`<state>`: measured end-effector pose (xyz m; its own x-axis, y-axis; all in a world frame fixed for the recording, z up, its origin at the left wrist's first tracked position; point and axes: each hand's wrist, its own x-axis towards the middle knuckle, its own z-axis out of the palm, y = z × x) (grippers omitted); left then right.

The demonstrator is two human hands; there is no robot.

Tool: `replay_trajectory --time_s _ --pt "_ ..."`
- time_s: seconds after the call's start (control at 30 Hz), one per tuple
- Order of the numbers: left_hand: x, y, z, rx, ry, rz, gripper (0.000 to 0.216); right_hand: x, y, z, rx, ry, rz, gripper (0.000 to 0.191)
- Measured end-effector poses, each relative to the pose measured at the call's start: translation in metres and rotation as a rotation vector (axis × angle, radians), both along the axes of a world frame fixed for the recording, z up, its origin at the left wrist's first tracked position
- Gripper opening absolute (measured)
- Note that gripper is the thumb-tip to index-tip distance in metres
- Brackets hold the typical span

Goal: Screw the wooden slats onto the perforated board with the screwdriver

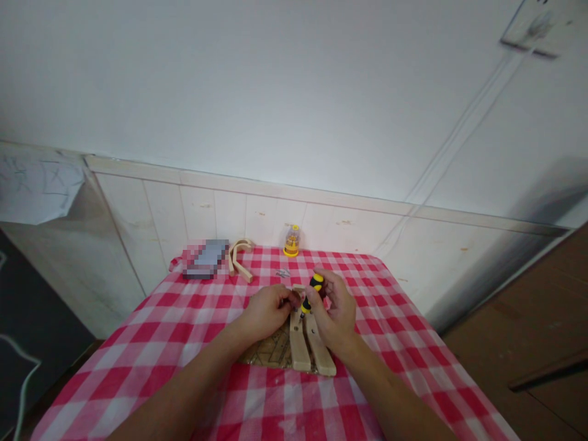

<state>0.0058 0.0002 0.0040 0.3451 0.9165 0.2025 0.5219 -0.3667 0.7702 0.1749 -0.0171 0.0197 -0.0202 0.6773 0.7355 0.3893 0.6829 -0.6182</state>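
Gripping a yellow-and-black screwdriver (314, 286) is the right hand (337, 311); left hand (266, 312) pinches wooden slats (299, 346).

Two hands (269, 313) (337, 309), one screwdriver (313, 290), two slats (298, 344)

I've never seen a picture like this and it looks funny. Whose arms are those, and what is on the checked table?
There is no machine here. The camera sits on a person's head and looks down, so you see their own arms. The right hand grips a yellow-and-black screwdriver. The left hand touches the wooden slats by its tip. The slats rest on a patterned board on a red checked tablecloth. Farther back are curved wooden pieces, small metal bits and a little yellow container.
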Motion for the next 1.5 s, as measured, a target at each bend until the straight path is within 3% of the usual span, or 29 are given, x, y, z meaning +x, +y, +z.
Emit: replay_trajectory --time_s 0.47,0.73,1.07,1.5 --pt "0.0005 -0.0021 0.0023 0.028 0.027 0.002 0.022 -0.0025 -0.0065 0.0033 0.009 -0.068 0.023 0.029" --pt "0.0001 -0.0009 0.0009 0.009 0.011 -0.005 0.021 0.0011 -0.0049 -0.0003 -0.048 -0.080 0.140 0.034" --pt "-0.0003 0.0009 -0.0018 0.026 -0.002 -0.023 0.021 -0.0035 -0.0027 0.0012 -0.072 -0.018 0.016 0.023" --pt "0.0000 0.0007 -0.0018 0.026 -0.006 -0.023 0.022 -0.0046 0.0012 -0.0018 -0.057 0.020 -0.054 0.023"
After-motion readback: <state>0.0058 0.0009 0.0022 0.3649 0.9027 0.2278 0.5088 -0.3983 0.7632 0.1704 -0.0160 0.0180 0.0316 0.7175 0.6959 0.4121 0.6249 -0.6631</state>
